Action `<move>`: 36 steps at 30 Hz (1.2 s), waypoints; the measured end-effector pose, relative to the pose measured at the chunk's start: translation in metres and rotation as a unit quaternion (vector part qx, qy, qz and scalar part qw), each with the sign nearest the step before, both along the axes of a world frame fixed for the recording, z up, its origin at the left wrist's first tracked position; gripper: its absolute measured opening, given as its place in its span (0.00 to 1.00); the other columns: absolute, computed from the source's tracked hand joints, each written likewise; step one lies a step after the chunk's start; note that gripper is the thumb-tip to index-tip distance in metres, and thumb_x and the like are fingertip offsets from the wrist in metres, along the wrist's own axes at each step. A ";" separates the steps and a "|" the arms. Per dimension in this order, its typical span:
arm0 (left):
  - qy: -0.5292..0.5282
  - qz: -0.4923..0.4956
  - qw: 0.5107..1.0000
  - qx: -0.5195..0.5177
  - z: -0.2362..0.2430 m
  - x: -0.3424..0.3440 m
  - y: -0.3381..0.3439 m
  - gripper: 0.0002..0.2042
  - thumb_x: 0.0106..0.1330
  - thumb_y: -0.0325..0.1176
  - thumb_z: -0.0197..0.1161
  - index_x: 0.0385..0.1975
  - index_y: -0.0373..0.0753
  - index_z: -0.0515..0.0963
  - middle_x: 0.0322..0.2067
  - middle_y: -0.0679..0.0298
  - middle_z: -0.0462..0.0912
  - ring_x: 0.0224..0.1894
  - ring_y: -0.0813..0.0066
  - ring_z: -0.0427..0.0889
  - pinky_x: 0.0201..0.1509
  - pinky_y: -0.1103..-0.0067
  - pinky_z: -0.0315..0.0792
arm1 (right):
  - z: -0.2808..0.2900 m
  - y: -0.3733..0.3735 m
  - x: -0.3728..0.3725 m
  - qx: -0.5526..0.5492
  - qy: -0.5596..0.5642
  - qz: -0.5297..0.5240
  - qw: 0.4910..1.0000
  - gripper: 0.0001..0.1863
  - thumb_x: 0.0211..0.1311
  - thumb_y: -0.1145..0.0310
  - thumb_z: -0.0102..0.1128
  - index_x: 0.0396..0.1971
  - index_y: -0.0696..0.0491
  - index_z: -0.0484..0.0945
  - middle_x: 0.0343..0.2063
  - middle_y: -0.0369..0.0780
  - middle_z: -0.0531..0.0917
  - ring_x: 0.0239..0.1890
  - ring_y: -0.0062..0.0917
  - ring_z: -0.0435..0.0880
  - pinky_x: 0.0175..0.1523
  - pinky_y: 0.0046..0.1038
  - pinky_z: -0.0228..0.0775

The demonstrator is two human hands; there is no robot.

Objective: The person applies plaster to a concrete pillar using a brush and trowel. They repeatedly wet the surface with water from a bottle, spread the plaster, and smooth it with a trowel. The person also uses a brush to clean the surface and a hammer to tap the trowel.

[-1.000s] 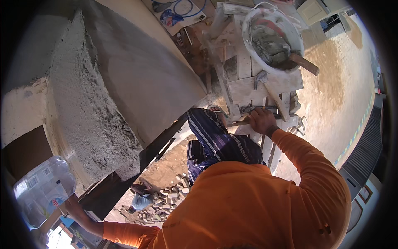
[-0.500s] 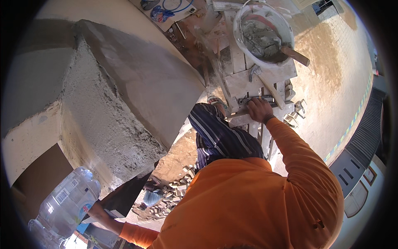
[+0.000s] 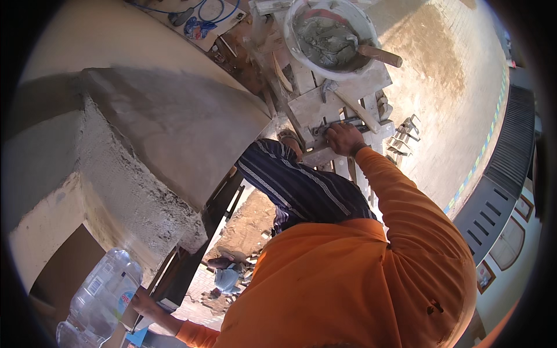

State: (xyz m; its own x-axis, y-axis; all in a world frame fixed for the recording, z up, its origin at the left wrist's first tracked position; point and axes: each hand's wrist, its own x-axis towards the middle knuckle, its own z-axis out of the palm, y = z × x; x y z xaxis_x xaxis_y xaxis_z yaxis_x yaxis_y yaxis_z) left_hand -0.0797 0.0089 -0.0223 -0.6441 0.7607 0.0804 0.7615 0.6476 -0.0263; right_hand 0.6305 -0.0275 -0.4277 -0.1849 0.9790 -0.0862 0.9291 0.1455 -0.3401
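At the lower left my left hand [image 3: 143, 304] is closed on a large clear plastic bottle [image 3: 96, 298] with a label; its fingertips are hidden behind the bottle. My right hand [image 3: 344, 140] rests on the wooden platform [image 3: 307, 108], fingers curled down by a long dark metal tool [image 3: 347, 123]; what they grip cannot be made out. Just beyond lies a claw hammer [image 3: 358, 111] with a wooden handle. A white bucket [image 3: 372, 26] of wet grey mortar [image 3: 325, 42] stands on the platform's far end, and a wooden tool handle [image 3: 380, 55] sticks out over its rim.
A rough plastered concrete beam [image 3: 168, 133] fills the left side. Far below lie broken blocks [image 3: 217, 301] beside what looks like a person in light blue [image 3: 227, 280]. My sandalled foot [image 3: 290, 142] is on the platform. A blue hose [image 3: 213, 14] lies at the top, and a metal frame [image 3: 404, 138] stands right of the platform.
My view has shifted, so the bucket and platform sit further left and the beam sits lower. My left hand and the bottle appear slightly lower and further right. My right hand stays at the same spot.
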 end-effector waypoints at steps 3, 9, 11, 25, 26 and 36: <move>-0.029 0.019 0.999 -0.018 0.009 0.033 0.007 0.24 0.74 0.51 0.54 0.50 0.34 0.86 0.39 0.56 0.88 0.44 0.63 0.85 0.53 0.66 0.74 | 0.002 0.001 -0.001 -0.004 0.002 -0.003 1.000 0.09 0.66 0.61 0.59 0.36 0.50 0.79 0.33 0.42 0.80 0.32 0.41 0.84 0.40 0.42 0.78; -0.040 -0.043 0.998 0.028 0.009 0.050 0.006 0.28 0.76 0.53 0.51 0.47 0.29 0.85 0.37 0.44 0.87 0.40 0.45 0.85 0.49 0.57 0.74 | 0.002 0.003 -0.002 0.042 0.011 0.015 0.999 0.10 0.65 0.59 0.59 0.35 0.50 0.78 0.33 0.42 0.80 0.32 0.41 0.85 0.39 0.42 0.79; -0.059 -0.053 0.996 0.032 0.009 0.051 0.005 0.28 0.76 0.53 0.51 0.46 0.29 0.85 0.36 0.44 0.87 0.39 0.46 0.85 0.48 0.57 0.74 | 0.000 0.003 -0.001 0.041 0.009 0.011 0.999 0.11 0.65 0.58 0.60 0.34 0.50 0.77 0.32 0.41 0.79 0.32 0.40 0.86 0.39 0.42 0.79; -0.060 -0.081 0.992 0.073 0.001 0.036 0.008 0.25 0.77 0.50 0.53 0.42 0.29 0.83 0.31 0.50 0.86 0.34 0.56 0.84 0.43 0.61 0.73 | -0.004 0.000 0.004 -0.052 0.011 0.008 0.999 0.13 0.70 0.57 0.54 0.42 0.49 0.80 0.42 0.42 0.82 0.41 0.42 0.87 0.49 0.43 0.80; -0.063 -0.087 0.992 0.073 0.001 0.037 0.008 0.25 0.77 0.50 0.53 0.42 0.30 0.83 0.30 0.50 0.86 0.34 0.57 0.84 0.43 0.62 0.74 | -0.007 -0.001 0.005 -0.079 0.001 0.006 0.997 0.13 0.69 0.57 0.54 0.43 0.49 0.80 0.42 0.42 0.82 0.42 0.42 0.87 0.49 0.43 0.80; -0.018 -0.076 0.990 0.119 0.002 0.051 0.011 0.24 0.78 0.50 0.52 0.46 0.32 0.84 0.34 0.50 0.88 0.40 0.54 0.88 0.47 0.61 0.76 | -0.071 -0.008 0.031 0.003 0.051 0.032 0.998 0.17 0.62 0.60 0.60 0.50 0.46 0.80 0.44 0.40 0.84 0.39 0.38 0.89 0.41 0.41 0.82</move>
State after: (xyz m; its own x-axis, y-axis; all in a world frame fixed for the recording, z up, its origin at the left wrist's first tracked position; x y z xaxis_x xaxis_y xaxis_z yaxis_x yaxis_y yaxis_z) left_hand -0.0289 0.0198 -0.0198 -0.5298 0.8110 0.2482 0.8480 0.5103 0.1430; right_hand 0.6616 -0.0359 -0.4988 -0.2540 0.9654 -0.0587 0.8785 0.2049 -0.4316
